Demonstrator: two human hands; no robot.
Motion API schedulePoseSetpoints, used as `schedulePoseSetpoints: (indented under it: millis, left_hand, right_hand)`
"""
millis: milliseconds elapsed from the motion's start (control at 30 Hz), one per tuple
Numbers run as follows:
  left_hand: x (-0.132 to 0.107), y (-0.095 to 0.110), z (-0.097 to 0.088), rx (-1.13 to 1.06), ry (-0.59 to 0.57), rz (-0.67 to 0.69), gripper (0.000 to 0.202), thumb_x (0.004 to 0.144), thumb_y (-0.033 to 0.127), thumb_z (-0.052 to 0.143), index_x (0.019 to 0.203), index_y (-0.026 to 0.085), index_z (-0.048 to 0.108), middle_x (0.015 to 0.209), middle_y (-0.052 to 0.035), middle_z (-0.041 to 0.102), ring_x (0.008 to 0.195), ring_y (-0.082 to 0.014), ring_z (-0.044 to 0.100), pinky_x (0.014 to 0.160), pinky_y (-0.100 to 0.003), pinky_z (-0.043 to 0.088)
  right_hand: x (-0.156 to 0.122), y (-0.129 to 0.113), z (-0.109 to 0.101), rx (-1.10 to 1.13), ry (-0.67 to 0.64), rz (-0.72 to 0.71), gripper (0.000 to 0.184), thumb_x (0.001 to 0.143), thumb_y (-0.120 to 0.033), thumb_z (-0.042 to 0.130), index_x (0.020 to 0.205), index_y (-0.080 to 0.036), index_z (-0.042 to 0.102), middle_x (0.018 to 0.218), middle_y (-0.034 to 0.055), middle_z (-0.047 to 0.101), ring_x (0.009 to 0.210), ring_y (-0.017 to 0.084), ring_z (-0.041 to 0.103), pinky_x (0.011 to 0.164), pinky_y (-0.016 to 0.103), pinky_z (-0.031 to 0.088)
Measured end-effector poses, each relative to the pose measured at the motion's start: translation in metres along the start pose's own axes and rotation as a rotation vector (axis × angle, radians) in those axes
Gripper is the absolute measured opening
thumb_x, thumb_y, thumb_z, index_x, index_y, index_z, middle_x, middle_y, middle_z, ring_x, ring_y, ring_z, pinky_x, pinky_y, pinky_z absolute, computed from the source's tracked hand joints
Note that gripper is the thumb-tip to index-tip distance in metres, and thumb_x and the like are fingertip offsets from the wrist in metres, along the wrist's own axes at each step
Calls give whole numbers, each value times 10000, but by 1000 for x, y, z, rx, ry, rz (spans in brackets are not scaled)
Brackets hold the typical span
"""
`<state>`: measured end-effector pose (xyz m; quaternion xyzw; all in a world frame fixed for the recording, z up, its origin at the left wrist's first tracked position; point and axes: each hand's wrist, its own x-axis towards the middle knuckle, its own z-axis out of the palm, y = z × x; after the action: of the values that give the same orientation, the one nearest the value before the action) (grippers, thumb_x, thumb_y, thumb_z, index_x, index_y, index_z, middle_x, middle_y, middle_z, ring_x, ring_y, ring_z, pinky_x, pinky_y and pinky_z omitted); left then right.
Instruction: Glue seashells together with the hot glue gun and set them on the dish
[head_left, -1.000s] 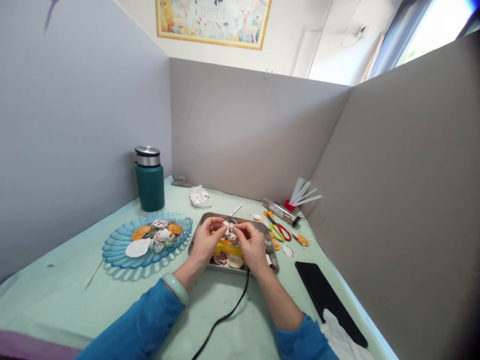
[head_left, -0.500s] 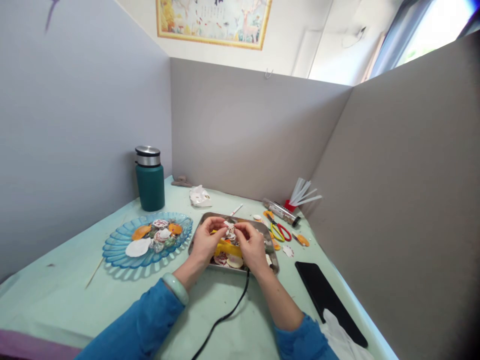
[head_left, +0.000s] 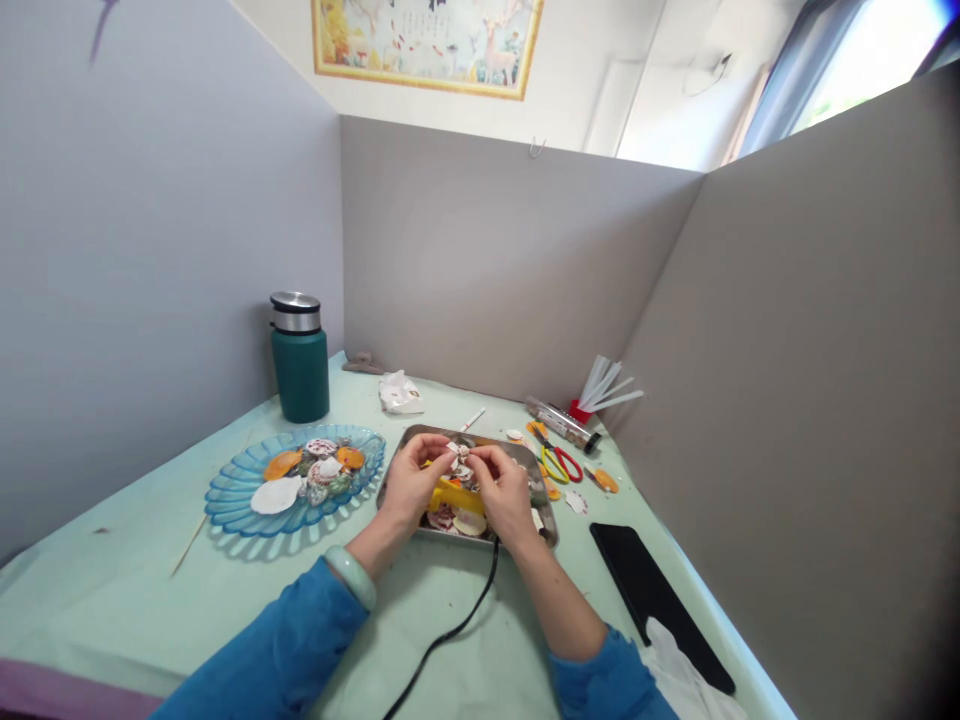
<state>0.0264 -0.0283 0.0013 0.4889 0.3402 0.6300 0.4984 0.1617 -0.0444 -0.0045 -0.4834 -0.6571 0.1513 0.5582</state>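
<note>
Both hands meet over a metal tray [head_left: 555, 532] of seashells. My left hand [head_left: 409, 484] pinches one side of a small whitish-brown shell [head_left: 461, 456] with thumb and fingertips. On its other side, the fingertips of my right hand [head_left: 504, 492] are closed on it too. Just below the hands a yellow tool [head_left: 457, 496], which looks like a glue gun, lies across the tray, and a black cord [head_left: 452, 632] runs from there toward me. Several shells, among them a pale one [head_left: 470, 523], show beneath it; my hands hide part of the tray.
On the left, a blue scalloped plate [head_left: 229, 500] bears shells, with a green bottle [head_left: 301, 375] behind. Scissors [head_left: 568, 464], loose shells, a clear tube [head_left: 562, 425] and a red cup of glue sticks [head_left: 579, 411] lie right. A black phone [head_left: 652, 595] is nearer. Grey partitions surround the table.
The small shell has turned slightly between my fingertips. Both hands stay nearly in place, and everything else on the table is unchanged.
</note>
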Motion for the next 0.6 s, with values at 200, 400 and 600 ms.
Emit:
schedulePoseSetpoints:
  millis: [200,400,600]
  left_hand:
    - [0,-1,0,21,9,12,272,660,277,729,865,151,601,768,-6,628,657,-116,593,656,-250,482]
    - [2,-5,-2,33,-8,17,264,685,262,702,892,147,586,782,-3,608,687,-115,580,669,-251,481]
    - [3,-8,-4,50,-31,36,345,678,255,713,975,160,567,925,-54,643,847,-157,594,728,-267,488]
  right_hand:
    - [-1,-4,0,-25,-24,-16,199,885,-290,493,810,-195,651,733,17,647,675,162,568,625,247,430]
    - [-1,-6,0,-53,-35,-43,196,889,-272,486,802,-187,640,733,18,636,680,157,562,628,241,428]
    - [-2,-5,0,-46,-35,-57,184,887,-256,489,807,-188,640,758,23,643,697,160,566,630,243,426]
